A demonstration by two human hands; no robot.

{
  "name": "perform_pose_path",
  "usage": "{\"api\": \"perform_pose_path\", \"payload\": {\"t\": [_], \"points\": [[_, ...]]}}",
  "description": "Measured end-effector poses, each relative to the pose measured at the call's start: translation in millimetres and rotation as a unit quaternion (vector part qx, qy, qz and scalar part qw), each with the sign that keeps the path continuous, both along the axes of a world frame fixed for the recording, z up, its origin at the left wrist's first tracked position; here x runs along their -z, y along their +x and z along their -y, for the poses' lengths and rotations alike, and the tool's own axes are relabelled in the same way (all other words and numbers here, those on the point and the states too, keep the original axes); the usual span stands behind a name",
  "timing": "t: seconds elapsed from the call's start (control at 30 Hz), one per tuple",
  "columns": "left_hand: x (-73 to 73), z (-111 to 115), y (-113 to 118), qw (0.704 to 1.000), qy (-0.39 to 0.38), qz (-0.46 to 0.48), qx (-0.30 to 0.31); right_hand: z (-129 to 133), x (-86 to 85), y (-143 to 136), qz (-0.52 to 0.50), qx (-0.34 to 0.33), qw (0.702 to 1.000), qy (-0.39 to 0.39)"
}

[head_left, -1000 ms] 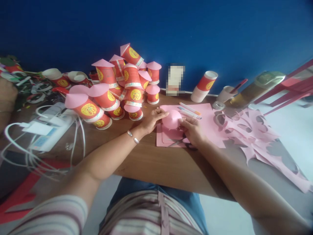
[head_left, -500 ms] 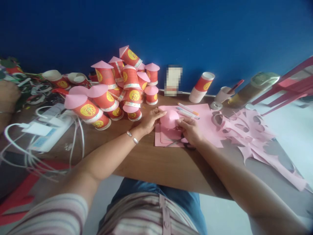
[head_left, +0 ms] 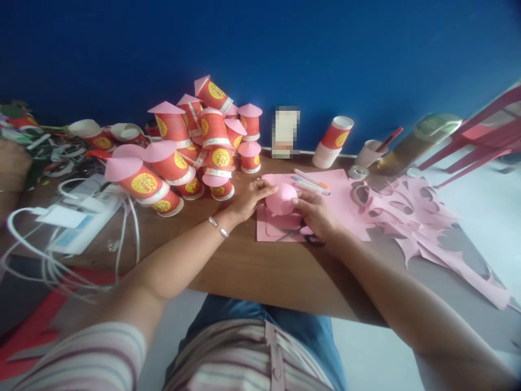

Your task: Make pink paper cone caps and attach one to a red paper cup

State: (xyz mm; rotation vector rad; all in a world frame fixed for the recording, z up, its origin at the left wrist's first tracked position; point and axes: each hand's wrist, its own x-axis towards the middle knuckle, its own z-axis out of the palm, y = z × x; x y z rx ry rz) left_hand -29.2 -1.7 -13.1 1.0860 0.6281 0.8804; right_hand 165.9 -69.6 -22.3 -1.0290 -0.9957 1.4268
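Between my two hands is a pink paper disc [head_left: 282, 200], bent a little and held above the stacked pink paper sheets [head_left: 345, 217]. My left hand [head_left: 253, 199] pinches its left edge, thumb and fingers together. At the right edge, my right hand [head_left: 315, 210] grips it the same way. Scissors [head_left: 314, 240] with dark handles lie under my right hand, partly hidden, blades pointing left over the sheets. Several pens [head_left: 311, 183] rest on the paper just behind the disc.
To the left stand stacked red paper cups [head_left: 214, 127] with pink cone tops, and a white power strip [head_left: 77, 228] with cables. Cut pink scraps [head_left: 419, 217] spread right. Behind are a tape roll [head_left: 359, 172], a white cup [head_left: 369, 153] and a bottle [head_left: 419, 142]. Another person's hand [head_left: 14, 168] is far left.
The pink disc looks turned and flatter between my fingers, its peak less sharp. Both hands stay in nearly the same place, and the view has shifted slightly.
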Motion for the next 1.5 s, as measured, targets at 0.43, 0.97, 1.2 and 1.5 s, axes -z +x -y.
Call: {"api": "perform_pose_path", "payload": {"t": [0.43,0.97,1.2,1.5], "points": [[3.9,2.1,0.6,1.0,-0.008,-0.015,0.02,5.6,1.5,1.2,0.014,-0.02,0.999,-0.03],[6.9,-3.3,1.3,1.0,0.015,-0.012,-0.013,-1.8,-3.8,11.7,0.029,0.061,0.998,0.011],[6.7,-3.6,1.8,0.997,0.031,-0.042,-0.057,-2.4,-1.4,15.3,0.027,0.09,0.995,0.022],[-0.2,0.7,-0.6,0.999,0.009,-0.053,-0.002,-0.9,0.6,12.5,0.038,0.078,0.996,0.0]]}}
